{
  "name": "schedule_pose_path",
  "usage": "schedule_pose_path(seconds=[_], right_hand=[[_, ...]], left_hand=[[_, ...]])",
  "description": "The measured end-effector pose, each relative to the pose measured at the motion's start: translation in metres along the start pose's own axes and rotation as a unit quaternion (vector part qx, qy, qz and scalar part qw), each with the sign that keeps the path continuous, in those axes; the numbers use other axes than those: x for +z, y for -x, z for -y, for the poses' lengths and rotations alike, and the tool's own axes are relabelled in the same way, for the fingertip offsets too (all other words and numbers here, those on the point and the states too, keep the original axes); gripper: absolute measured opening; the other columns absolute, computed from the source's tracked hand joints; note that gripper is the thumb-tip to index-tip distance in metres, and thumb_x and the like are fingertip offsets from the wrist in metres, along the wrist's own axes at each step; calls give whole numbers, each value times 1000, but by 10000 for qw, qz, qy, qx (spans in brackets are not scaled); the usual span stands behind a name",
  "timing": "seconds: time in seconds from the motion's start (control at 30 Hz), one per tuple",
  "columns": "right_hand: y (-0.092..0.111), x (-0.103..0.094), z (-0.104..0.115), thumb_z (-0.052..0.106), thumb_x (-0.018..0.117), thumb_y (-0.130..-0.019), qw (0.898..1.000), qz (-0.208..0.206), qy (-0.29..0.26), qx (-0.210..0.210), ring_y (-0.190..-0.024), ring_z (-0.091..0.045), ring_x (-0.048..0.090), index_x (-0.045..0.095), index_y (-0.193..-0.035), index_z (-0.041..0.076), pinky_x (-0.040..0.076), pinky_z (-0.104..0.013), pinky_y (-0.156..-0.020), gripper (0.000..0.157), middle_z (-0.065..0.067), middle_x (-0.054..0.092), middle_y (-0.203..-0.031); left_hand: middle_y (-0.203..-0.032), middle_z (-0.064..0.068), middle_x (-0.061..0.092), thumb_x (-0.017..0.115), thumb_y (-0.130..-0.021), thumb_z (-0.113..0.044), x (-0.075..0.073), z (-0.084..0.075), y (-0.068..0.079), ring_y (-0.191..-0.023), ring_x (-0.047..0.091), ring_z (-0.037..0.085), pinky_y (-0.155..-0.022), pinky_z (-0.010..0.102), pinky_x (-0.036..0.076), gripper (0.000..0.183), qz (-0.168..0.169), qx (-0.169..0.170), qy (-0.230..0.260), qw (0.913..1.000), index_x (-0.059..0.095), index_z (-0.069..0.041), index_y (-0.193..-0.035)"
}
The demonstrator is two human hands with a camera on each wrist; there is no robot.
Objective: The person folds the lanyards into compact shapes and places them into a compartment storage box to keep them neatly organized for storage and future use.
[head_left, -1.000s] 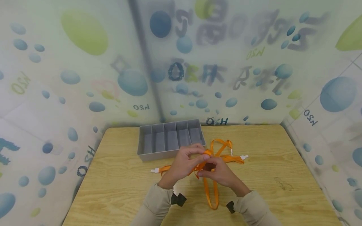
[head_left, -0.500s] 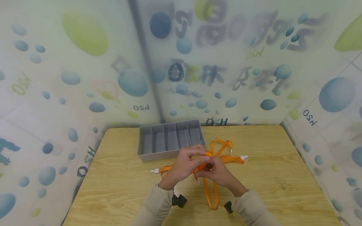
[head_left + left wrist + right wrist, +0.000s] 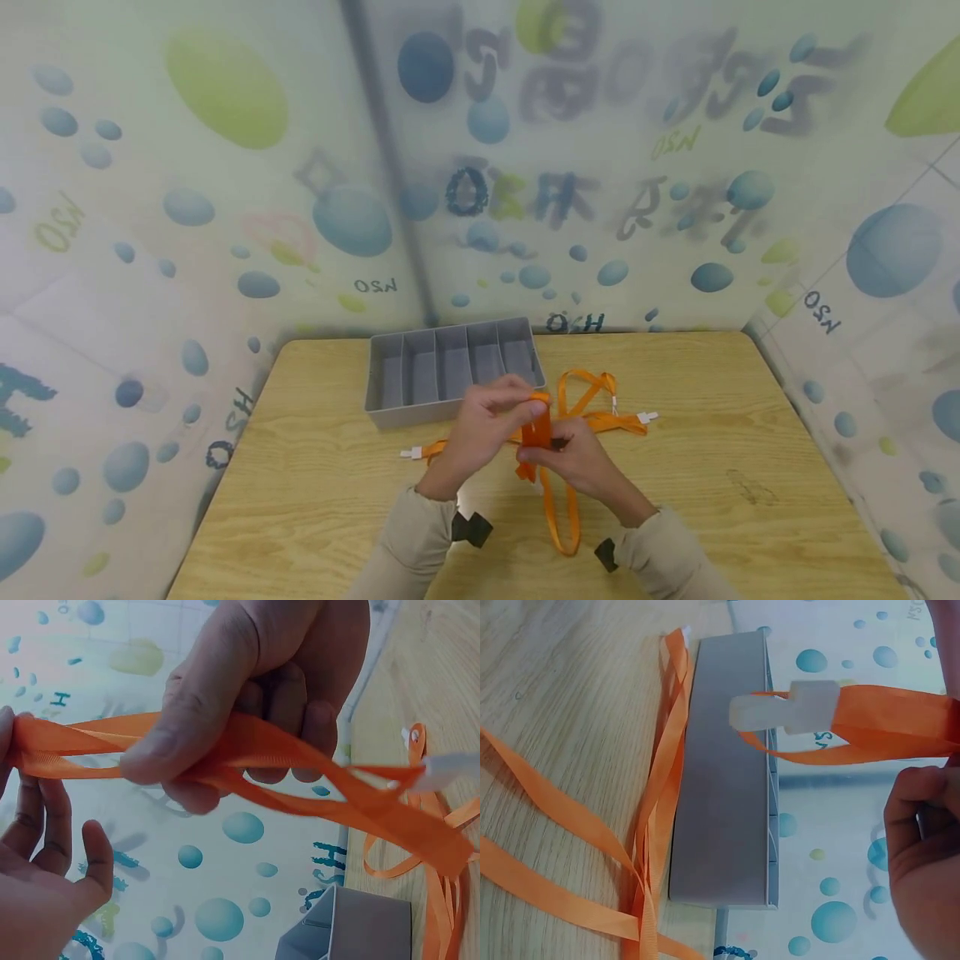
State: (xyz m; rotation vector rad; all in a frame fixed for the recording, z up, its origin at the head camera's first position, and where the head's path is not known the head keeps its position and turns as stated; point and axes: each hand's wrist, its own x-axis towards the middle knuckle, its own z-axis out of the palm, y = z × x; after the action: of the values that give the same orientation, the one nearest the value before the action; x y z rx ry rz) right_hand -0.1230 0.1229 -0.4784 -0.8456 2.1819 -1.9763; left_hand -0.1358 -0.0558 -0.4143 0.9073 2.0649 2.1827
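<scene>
An orange lanyard (image 3: 536,431) is stretched between both hands, upright over the table. The left hand (image 3: 482,425) pinches its upper end between thumb and fingers; in the left wrist view those fingertips (image 3: 9,739) lie at the left edge. Lower down, the right hand (image 3: 581,460) pinches it; its thumb (image 3: 161,750) presses on the doubled strap in the left wrist view. A white plastic buckle (image 3: 814,706) hangs at the strap's lower end. More orange lanyards (image 3: 615,422) lie on the table behind and beside the hands.
A grey box (image 3: 420,412) with several compartments stands at the back of the wooden table (image 3: 315,517). One strap loop (image 3: 550,517) lies toward the front. A white clip (image 3: 411,453) lies left of the hands. A patterned wall (image 3: 480,275) rises behind.
The left hand has moved slightly left. The held lanyard has gone from slanted to upright, its flat side now showing between the hands. The right hand has stayed nearly in place.
</scene>
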Motion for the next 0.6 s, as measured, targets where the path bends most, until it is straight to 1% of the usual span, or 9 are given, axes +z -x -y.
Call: schedule_pose_path(seconds=[0.1,0.23,0.33,0.37,0.4,0.47,0.53,0.57,0.6], right_hand=[[2,1,1,0,72,-89,9999,-81,0,85,-62,-10,59,75,-85,-2,53,-26,-57,5,-6,72,-75],[4,1,6,3,72,-90,9999,-113,-54,40,-61,-7,57,75,-85,0,51,-25,-54,6,-11,71,-73],[4,2,11,4,71,-91,9997,-113,-122,-163,-60,-6,54,75,-85,1,48,-24,-52,7,-14,68,-71],[5,2,12,3,71,-91,9996,-117,-134,-236,-59,-7,55,75,-86,0,48,-24,-52,7,-15,68,-71],[5,2,14,3,71,-91,9995,-131,-122,-259,-59,-8,55,75,-86,0,49,-25,-51,7,-14,68,-71],[5,2,17,3,71,-90,9994,-169,-84,-305,-59,-8,55,75,-87,0,49,-25,-51,6,-13,69,-72],[5,2,22,2,71,-90,9993,-210,-37,-293,-59,-9,56,75,-88,-1,50,-25,-51,5,-11,70,-73],[5,1,24,2,72,-90,9993,-234,-5,-287,-58,-10,55,75,-89,0,50,-25,-51,5,-11,70,-73],[4,1,26,2,72,-89,9993,-253,24,-286,-58,-10,55,75,-89,0,49,-25,-50,4,-10,69,-72]], left_hand=[[-92,10,67,70,-94,-10,-3,1,0,-88,60,20,-78,32,53,18,-233,54,33,9997,76,5,-101],[-91,10,67,68,-95,-12,-6,2,-2,-86,59,22,-74,32,54,19,-568,89,-6,9983,76,4,-101],[-91,10,68,67,-96,-11,-8,2,-4,-86,59,22,-76,31,53,17,-802,159,-246,9963,76,3,-100],[-92,12,68,65,-97,-8,-8,-1,-4,-87,59,22,-78,31,53,17,-872,134,-388,9953,76,5,-100],[-92,11,69,63,-98,-8,-9,-1,-5,-88,60,21,-79,31,52,18,-935,132,-524,9942,76,4,-100],[-93,11,69,59,-100,-9,-11,0,-5,-90,61,21,-82,32,51,21,-1061,53,-769,9914,76,3,-97],[-95,11,70,55,-103,-12,-14,2,-4,-93,62,21,-85,34,51,27,-1170,-113,-945,9886,76,2,-94],[-95,11,69,53,-104,-14,-14,2,-4,-94,62,21,-87,36,51,31,-1215,-213,-972,9876,76,3,-92],[-96,9,69,52,-105,-18,-16,7,-3,-94,62,21,-88,38,51,34,-1251,-253,-988,9869,76,1,-90]])
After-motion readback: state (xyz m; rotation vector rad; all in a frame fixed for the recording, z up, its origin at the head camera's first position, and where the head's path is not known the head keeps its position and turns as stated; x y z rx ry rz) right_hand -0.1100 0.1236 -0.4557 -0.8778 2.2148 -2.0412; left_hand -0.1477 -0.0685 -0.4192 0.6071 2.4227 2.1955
